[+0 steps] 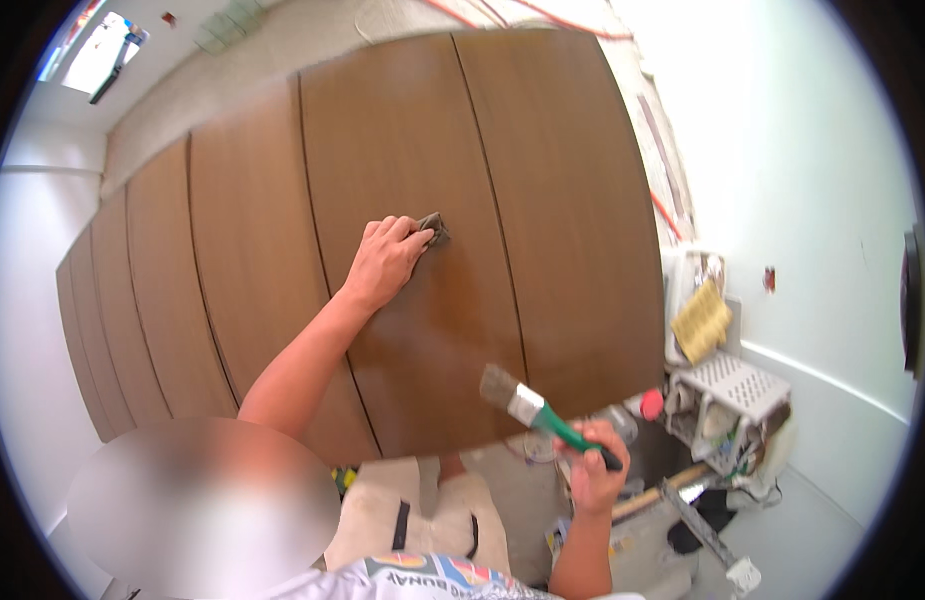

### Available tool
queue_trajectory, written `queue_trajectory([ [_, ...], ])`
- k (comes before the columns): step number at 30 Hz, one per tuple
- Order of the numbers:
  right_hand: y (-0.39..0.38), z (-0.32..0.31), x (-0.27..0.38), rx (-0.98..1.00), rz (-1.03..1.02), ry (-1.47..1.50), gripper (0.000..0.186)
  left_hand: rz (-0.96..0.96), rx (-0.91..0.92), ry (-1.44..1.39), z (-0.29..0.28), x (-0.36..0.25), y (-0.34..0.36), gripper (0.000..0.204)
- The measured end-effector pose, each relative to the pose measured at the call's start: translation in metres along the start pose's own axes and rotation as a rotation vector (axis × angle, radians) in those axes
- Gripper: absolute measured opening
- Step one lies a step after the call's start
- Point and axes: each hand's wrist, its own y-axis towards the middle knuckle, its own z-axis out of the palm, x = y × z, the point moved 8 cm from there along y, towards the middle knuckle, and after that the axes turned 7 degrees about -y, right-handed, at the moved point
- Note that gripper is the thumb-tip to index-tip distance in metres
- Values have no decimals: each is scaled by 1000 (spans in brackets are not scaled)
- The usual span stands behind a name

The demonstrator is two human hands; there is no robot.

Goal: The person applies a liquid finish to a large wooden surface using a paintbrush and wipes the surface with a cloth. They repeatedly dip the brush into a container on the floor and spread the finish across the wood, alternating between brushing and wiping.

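A large brown wooden panel (402,130), split by dark lengthwise grooves, lies before me. My left hand (387,260) is closed on a small crumpled dark grey rag (437,228) and presses it to the panel's face, between two grooves. Below the rag the wood looks darker and shinier. Over the near right edge, my right hand (597,465) grips a paintbrush (557,425) by its green handle. Its brown bristles point up and left, above the panel, with a metal band behind them. Whether the bristles touch the wood I cannot tell.
To the right stand a grey perforated step stool (737,385), a yellow cloth (700,322) and cluttered tools. A red cap (651,404) sits by the panel's corner. Orange cord (665,215) runs along the far right floor. White walls (822,200) close in on the right.
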Motion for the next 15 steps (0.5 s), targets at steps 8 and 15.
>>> queue_trajectory([
  [8,-95,-92,27,-34,-110,-12,37,44,330,-186,72,-221,-222,37],
  [15,-150,-147,31,-107,-119,-22,37,24,327,-333,85,-287,-294,35],
])
